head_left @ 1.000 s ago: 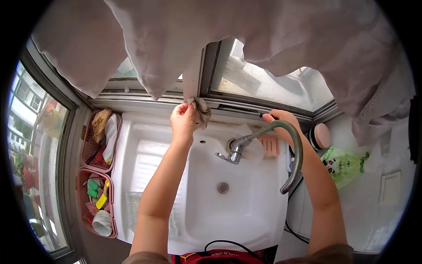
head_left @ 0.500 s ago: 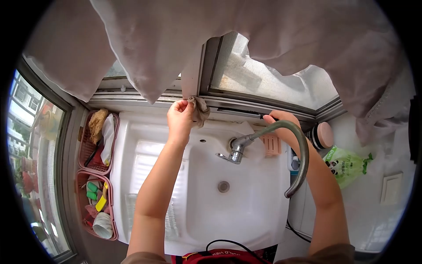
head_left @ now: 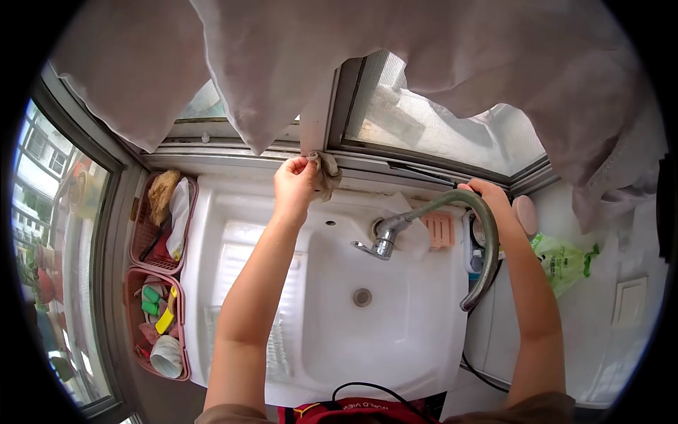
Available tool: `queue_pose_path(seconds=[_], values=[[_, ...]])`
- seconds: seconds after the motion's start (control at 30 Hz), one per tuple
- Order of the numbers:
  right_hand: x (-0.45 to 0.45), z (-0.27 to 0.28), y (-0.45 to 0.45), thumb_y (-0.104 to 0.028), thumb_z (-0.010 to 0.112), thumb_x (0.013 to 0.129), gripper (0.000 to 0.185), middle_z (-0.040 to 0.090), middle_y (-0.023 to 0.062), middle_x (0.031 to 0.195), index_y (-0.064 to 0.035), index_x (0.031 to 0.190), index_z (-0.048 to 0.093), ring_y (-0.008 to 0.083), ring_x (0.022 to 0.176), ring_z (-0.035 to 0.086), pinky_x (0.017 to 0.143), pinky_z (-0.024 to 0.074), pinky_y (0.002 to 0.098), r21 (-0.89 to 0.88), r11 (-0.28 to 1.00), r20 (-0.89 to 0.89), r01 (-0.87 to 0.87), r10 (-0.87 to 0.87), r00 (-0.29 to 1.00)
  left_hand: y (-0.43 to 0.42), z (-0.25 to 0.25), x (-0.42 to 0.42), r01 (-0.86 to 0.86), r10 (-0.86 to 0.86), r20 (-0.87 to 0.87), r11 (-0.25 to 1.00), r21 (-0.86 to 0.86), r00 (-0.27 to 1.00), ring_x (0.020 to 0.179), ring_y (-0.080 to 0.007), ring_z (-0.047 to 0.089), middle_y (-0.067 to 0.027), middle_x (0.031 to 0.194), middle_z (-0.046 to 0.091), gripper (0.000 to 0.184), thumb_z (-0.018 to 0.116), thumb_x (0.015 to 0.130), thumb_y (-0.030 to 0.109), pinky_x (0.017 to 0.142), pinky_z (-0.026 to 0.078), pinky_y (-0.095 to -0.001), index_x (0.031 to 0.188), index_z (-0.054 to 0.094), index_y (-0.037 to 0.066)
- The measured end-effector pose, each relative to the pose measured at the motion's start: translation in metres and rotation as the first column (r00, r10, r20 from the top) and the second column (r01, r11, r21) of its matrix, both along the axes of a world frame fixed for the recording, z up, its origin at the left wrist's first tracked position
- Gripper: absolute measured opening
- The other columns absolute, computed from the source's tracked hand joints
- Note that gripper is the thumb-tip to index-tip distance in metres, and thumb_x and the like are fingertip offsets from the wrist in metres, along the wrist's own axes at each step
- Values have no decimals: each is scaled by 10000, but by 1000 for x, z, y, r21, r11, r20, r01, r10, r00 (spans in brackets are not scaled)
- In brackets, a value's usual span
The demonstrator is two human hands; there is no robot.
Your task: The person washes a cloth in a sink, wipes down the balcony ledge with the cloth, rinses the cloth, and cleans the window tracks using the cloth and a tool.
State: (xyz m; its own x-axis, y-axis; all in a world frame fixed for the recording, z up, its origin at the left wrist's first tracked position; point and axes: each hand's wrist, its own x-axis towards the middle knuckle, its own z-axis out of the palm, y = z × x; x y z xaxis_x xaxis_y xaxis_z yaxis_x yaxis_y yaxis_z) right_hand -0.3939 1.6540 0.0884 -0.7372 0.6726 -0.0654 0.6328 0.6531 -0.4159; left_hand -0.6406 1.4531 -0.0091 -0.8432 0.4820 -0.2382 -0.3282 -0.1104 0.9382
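Note:
My left hand [head_left: 295, 185] is closed on a crumpled grey-beige cloth [head_left: 326, 177], at the foot of the upright window frame behind the sink. My right hand [head_left: 489, 198] grips the end of a slim, dark, long-handled tool [head_left: 422, 172]. The tool lies along the window track [head_left: 367, 162], its thin tip pointing left; I cannot make out what kind of tip it has. Part of the right hand and forearm is behind the curved grey-green spout of the faucet [head_left: 385, 239]. The cloth and the tool tip are apart.
Below my arms is a white sink [head_left: 381, 339] with a ribbed washboard side. Two pink baskets [head_left: 185, 219] with sponges and brushes stand at left. A pink soap dish [head_left: 439, 230] and a green plastic bag [head_left: 565, 263] are at right. Pale curtains [head_left: 282, 56] hang overhead.
My right hand has drawn the dark tool to the right along the track, so its tip is farther from the cloth. The left hand stays at the frame with the cloth. The view has shifted slightly.

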Motion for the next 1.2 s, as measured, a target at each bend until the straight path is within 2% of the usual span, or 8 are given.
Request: queue_pose_path(seconds=[0.1, 0.17, 0.37, 0.57, 0.63, 0.9, 1.07, 1.2], values=[[-43, -2, -22, -404, 495, 863, 396, 584, 150, 699, -26, 832, 609, 294, 676, 560, 651, 427, 351, -21, 999, 99, 35, -33, 995, 3, -5, 0, -3, 3, -55, 1000, 2, 998, 661, -33, 459, 30, 765, 554, 111, 580, 853, 121, 593, 374, -180, 908, 576, 25], [-62, -14, -25, -347, 504, 876, 379, 509, 110, 622, 18, 784, 557, 180, 587, 440, 587, 388, 312, 85, 985, -45, -150, 154, 987, 1, -5, -4, 16, -16, -13, 1000, -23, 1000, 680, -55, 484, 5, 779, 561, 135, 604, 835, 132, 614, 398, -195, 893, 571, 15], [4, 7, 12, -412, 490, 855, 419, 591, 136, 689, -17, 818, 627, 258, 653, 561, 623, 428, 341, -82, 994, 68, 75, -70, 995, -2, 0, -8, 10, -11, -19, 1000, -23, 1000, 585, -15, 403, 53, 712, 520, 90, 576, 852, 116, 517, 324, -173, 894, 580, 36], [-73, 5, -28, -438, 471, 867, 450, 597, 167, 762, -8, 862, 604, 303, 731, 564, 695, 436, 375, -10, 988, 115, -154, 154, 981, -2, 7, -5, 29, -28, 11, 997, -69, 1000, 576, -16, 401, 57, 696, 512, 81, 572, 854, 125, 509, 321, -169, 872, 575, 45], [-73, 8, -23, -435, 469, 868, 453, 592, 168, 758, -2, 846, 601, 302, 729, 558, 698, 430, 377, -49, 989, 123, -141, 146, 982, -7, 9, -9, 44, -43, 4, 993, -112, 999, 672, -56, 492, 9, 765, 563, 107, 592, 844, 135, 605, 407, -203, 866, 579, 31], [-4, 12, 13, -389, 501, 863, 426, 564, 160, 687, 20, 797, 598, 250, 625, 511, 631, 415, 345, -107, 994, 115, 14, -2, 993, -30, -12, 4, 70, -68, 64, 997, -28, 996, 672, -59, 496, 7, 763, 561, 136, 593, 837, 151, 598, 401, -199, 891, 570, 28], [-85, 2, -21, -455, 463, 869, 494, 579, 196, 747, 21, 818, 586, 332, 721, 540, 688, 421, 384, -73, 977, 120, -202, 210, 970, -35, -11, 17, 85, -80, 108, 996, -39, 991, 622, -35, 451, 21, 740, 542, 116, 574, 840, 143, 540, 361, -186, 874, 564, 32], [-46, 16, -1, -438, 479, 868, 466, 563, 172, 696, 13, 821, 589, 290, 668, 534, 657, 418, 367, -57, 992, 150, -110, 117, 982, -36, -9, 16, 92, -89, 104, 995, -25, 991, 603, -30, 428, 28, 725, 525, 108, 568, 842, 137, 526, 351, -189, 876, 556, 35]])
